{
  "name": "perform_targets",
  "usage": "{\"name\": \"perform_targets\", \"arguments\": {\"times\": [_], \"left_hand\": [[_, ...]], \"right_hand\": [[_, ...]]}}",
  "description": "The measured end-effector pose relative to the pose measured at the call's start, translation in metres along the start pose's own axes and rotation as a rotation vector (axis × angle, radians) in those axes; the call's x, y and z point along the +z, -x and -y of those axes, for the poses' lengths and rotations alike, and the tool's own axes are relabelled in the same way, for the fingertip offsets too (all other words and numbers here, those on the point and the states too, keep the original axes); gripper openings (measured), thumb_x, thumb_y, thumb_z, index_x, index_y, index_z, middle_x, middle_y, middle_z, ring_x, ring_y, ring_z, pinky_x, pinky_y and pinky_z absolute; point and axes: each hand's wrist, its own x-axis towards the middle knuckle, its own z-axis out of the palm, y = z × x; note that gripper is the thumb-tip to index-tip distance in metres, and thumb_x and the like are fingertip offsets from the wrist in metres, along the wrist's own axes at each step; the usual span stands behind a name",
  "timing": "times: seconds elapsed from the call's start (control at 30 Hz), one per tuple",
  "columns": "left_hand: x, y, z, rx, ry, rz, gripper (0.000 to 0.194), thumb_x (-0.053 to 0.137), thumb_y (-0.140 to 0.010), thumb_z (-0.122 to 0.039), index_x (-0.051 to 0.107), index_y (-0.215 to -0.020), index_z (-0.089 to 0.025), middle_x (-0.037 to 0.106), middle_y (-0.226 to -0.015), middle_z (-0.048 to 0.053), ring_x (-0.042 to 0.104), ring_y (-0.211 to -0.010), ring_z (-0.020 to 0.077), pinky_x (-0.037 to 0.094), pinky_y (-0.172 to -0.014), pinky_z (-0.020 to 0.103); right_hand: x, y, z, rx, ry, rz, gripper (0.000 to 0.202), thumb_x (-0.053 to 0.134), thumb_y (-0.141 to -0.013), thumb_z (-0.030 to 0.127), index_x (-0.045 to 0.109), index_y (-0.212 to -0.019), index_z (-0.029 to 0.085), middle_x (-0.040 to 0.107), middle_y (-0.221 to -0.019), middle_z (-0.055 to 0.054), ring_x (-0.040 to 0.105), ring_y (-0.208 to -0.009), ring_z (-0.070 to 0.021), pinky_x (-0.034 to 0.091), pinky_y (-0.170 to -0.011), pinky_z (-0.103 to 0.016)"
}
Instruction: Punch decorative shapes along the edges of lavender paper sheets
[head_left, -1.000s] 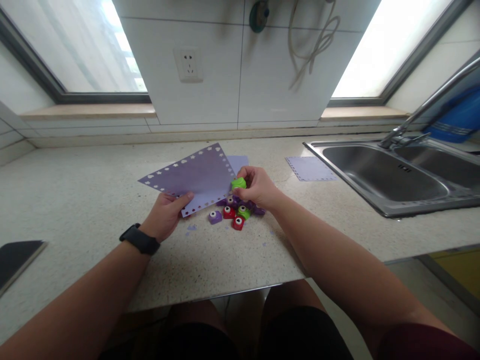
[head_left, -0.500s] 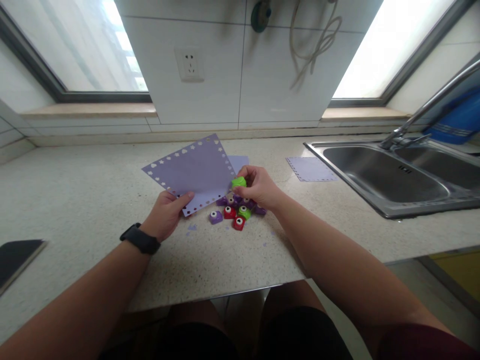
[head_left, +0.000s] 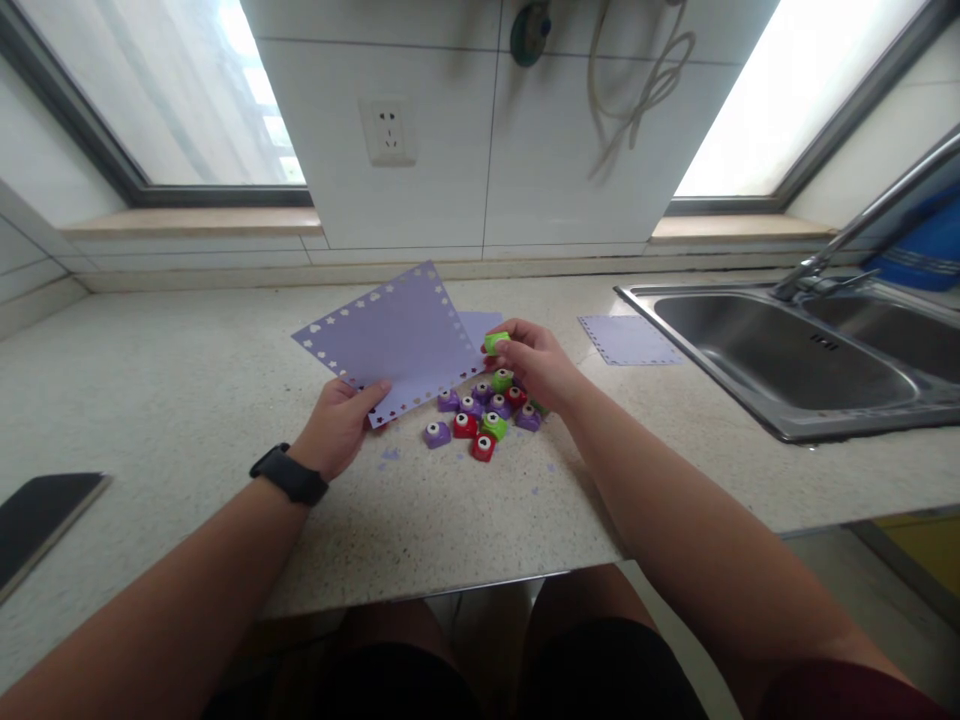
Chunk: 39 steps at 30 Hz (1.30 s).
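Note:
My left hand point(head_left: 339, 425) pinches the near corner of a purple sheet of paper point(head_left: 397, 335), thumb on top. Small cut-out shapes, some like flowers and hearts, run along the sheet's edges, and it is tilted up off the counter. Between the thumb and fingers of my right hand point(head_left: 536, 358) is a green craft punch point(head_left: 496, 343), just off the sheet's right corner. Below lie several small craft punches in purple, red and green, among them a red punch point(head_left: 484, 447) and a purple punch point(head_left: 436, 434). A second purple sheet point(head_left: 482, 323) is partly hidden behind the held one.
Another purple sheet with a punched border point(head_left: 628, 341) lies beside the steel sink point(head_left: 739, 350) on the right. Paper scraps point(head_left: 390, 455) are scattered on the speckled counter point(head_left: 180, 400). A dark flat object point(head_left: 45, 520) rests at the left edge.
My right hand has drawn the green punch away from the sheet's edge, up and to the right. More of the punches below now show. My left hand still holds the sheet.

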Motion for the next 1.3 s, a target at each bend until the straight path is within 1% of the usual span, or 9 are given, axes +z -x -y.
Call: {"name": "perform_targets", "arguments": {"times": [0.07, 0.17, 0.27, 0.43, 0.57, 0.83, 1.0, 1.17, 1.3], "left_hand": [[0.001, 0.0, -0.001, -0.004, 0.006, -0.007, 0.021, 0.083, -0.076, -0.031, 0.072, -0.084, -0.016, 0.066, -0.071, 0.0, 0.056, -0.053, 0.0112, 0.046, -0.045, 0.023], [0.003, -0.001, -0.001, -0.009, 0.016, -0.018, 0.021, 0.083, -0.075, -0.031, 0.071, -0.082, -0.015, 0.065, -0.069, 0.0, 0.056, -0.052, 0.011, 0.046, -0.044, 0.023], [0.004, -0.002, -0.003, 0.001, 0.035, -0.019, 0.021, 0.083, -0.075, -0.03, 0.071, -0.083, -0.015, 0.063, -0.068, -0.001, 0.054, -0.05, 0.0099, 0.045, -0.042, 0.022], [0.006, -0.001, -0.006, 0.007, 0.063, -0.046, 0.021, 0.082, -0.074, -0.029, 0.07, -0.084, -0.015, 0.062, -0.067, -0.003, 0.053, -0.049, 0.0091, 0.044, -0.041, 0.022], [0.007, -0.001, -0.007, 0.009, 0.079, -0.058, 0.021, 0.082, -0.073, -0.029, 0.069, -0.081, -0.015, 0.062, -0.065, -0.003, 0.052, -0.048, 0.009, 0.044, -0.04, 0.022], [0.007, -0.002, -0.007, 0.012, 0.093, -0.058, 0.024, 0.083, -0.073, -0.03, 0.068, -0.085, -0.016, 0.064, -0.067, -0.004, 0.054, -0.049, 0.0089, 0.043, -0.041, 0.022], [0.006, -0.003, -0.007, 0.026, 0.121, -0.062, 0.027, 0.085, -0.073, -0.03, 0.07, -0.092, -0.016, 0.069, -0.077, -0.002, 0.059, -0.054, 0.0094, 0.046, -0.043, 0.02], [0.005, -0.004, -0.005, 0.039, 0.118, -0.051, 0.028, 0.085, -0.075, -0.031, 0.072, -0.094, -0.016, 0.07, -0.078, -0.002, 0.056, -0.052, 0.008, 0.045, -0.04, 0.019], [0.004, -0.004, -0.004, 0.029, 0.112, -0.05, 0.028, 0.087, -0.074, -0.031, 0.073, -0.091, -0.014, 0.069, -0.076, -0.001, 0.057, -0.052, 0.0081, 0.047, -0.042, 0.02]], "right_hand": [[-0.002, -0.002, -0.001, 0.015, -0.023, -0.027, 0.026, 0.078, -0.076, 0.04, 0.065, -0.087, 0.02, 0.067, -0.085, -0.002, 0.066, -0.073, -0.0155, 0.053, -0.074, -0.032], [-0.002, -0.003, -0.003, 0.017, 0.032, -0.074, 0.026, 0.075, -0.078, 0.043, 0.065, -0.084, 0.02, 0.068, -0.08, -0.002, 0.064, -0.072, -0.016, 0.051, -0.073, -0.031], [0.0, -0.004, -0.002, -0.024, 0.126, -0.122, 0.025, 0.074, -0.078, 0.044, 0.066, -0.083, 0.02, 0.065, -0.076, 0.0, 0.059, -0.069, -0.0151, 0.049, -0.07, -0.031], [0.003, -0.001, 0.005, -0.091, 0.192, -0.162, 0.022, 0.073, -0.078, 0.042, 0.069, -0.085, 0.021, 0.063, -0.079, 0.001, 0.053, -0.069, -0.0147, 0.046, -0.067, -0.03], [0.001, 0.0, 0.005, -0.102, 0.24, -0.151, 0.023, 0.073, -0.08, 0.042, 0.071, -0.087, 0.02, 0.063, -0.079, 0.001, 0.051, -0.068, -0.0147, 0.043, -0.068, -0.031], [0.0, -0.001, 0.001, -0.09, 0.341, -0.118, 0.032, 0.075, -0.081, 0.045, 0.071, -0.099, 0.02, 0.066, -0.087, -0.002, 0.056, -0.076, -0.0173, 0.044, -0.071, -0.033], [0.003, 0.0, 0.004, -0.088, 0.445, -0.125, 0.034, 0.073, -0.082, 0.043, 0.069, -0.105, 0.019, 0.065, -0.086, -0.003, 0.057, -0.076, -0.0182, 0.046, -0.07, -0.033], [0.005, 0.003, 0.006, -0.084, 0.658, -0.103, 0.034, 0.068, -0.086, 0.042, 0.069, -0.11, 0.018, 0.067, -0.085, -0.004, 0.059, -0.076, -0.0189, 0.047, -0.071, -0.035], [0.008, 0.004, 0.005, -0.101, 0.878, -0.06, 0.031, 0.066, -0.091, 0.042, 0.071, -0.111, 0.019, 0.073, -0.094, -0.008, 0.064, -0.082, -0.0217, 0.049, -0.077, -0.037]]}}
